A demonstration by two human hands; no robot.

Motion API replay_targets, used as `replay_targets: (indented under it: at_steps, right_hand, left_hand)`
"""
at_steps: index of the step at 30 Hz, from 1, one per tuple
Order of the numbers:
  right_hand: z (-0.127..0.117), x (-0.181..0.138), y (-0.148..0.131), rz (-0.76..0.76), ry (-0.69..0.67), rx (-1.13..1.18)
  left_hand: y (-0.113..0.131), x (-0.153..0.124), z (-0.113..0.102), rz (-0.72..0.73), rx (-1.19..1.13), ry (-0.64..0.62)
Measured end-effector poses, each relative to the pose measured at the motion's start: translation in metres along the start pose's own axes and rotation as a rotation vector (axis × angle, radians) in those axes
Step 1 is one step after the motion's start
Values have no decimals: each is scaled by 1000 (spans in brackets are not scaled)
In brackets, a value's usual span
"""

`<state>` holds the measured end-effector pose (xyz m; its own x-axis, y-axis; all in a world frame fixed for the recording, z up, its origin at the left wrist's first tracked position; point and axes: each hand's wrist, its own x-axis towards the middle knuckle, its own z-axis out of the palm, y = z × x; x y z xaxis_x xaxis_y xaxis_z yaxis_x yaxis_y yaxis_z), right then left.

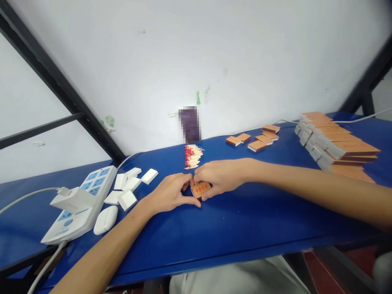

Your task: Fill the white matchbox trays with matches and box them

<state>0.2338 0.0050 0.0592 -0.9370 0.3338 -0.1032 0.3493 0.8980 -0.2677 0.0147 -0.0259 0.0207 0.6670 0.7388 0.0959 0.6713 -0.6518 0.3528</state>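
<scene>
Two hands on one matchbox [201, 189]

Mid-table [245, 220], the right hand [220, 176] pinches the matchbox between thumb and fingers. The left hand [171, 192], curled, steadies its end with thumb and fingertip. Loose matches [192, 157] lie just behind. This looks like a closing step, which calls for light, square pressure.

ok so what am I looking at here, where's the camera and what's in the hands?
No machine here: one camera worn on a person's head looks down at their two bare hands. The right hand pinches a small orange matchbox; the left hand touches its near edge. They work on a blue table. Behind the hands lies a pile of red-tipped matches. Left: small white trays and a power strip. Right: loose matchboxes and a big stack of matchboxes.
</scene>
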Motion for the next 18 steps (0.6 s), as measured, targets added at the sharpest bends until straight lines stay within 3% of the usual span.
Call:
replay_targets:
  at_steps: [6,18]
  right_hand:
    - [-2,0,4,-1,-35,79]
    - [-2,-5,-5,77,-60,13]
  left_hand:
    - [-8,0,-4,-4,-167,-63]
    - [-7,0,1,-25,-154,-15]
